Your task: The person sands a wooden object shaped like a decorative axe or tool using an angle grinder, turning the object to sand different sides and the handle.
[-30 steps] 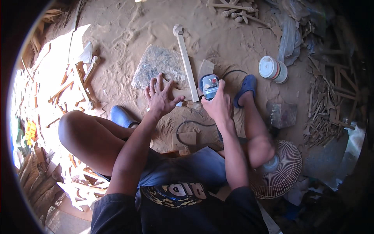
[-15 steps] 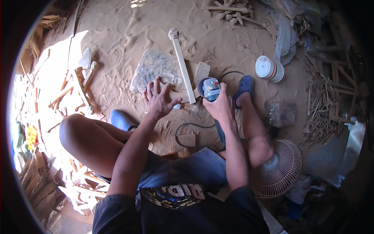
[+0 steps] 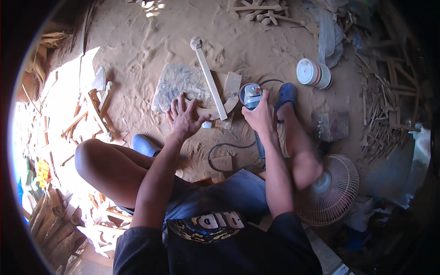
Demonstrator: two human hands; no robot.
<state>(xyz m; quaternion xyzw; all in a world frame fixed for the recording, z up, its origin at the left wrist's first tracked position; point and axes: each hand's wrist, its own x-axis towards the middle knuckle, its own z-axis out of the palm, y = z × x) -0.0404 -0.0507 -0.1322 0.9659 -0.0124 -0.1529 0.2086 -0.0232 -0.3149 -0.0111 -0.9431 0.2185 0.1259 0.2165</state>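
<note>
My left hand (image 3: 184, 117) still lies flat, fingers spread, pinning the curved wood piece (image 3: 207, 111) on the stone slab (image 3: 176, 82). My right hand (image 3: 259, 114), wrapped around the grinder (image 3: 251, 95), has edged toward the wood, so grinding looks close.

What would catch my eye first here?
At the centre, the right hand grips a grey power grinder beside a pale wooden stick with a faceted knob, which the left hand presses down over a flat stone slab. A fan lies at lower right on the sawdust floor.
</note>
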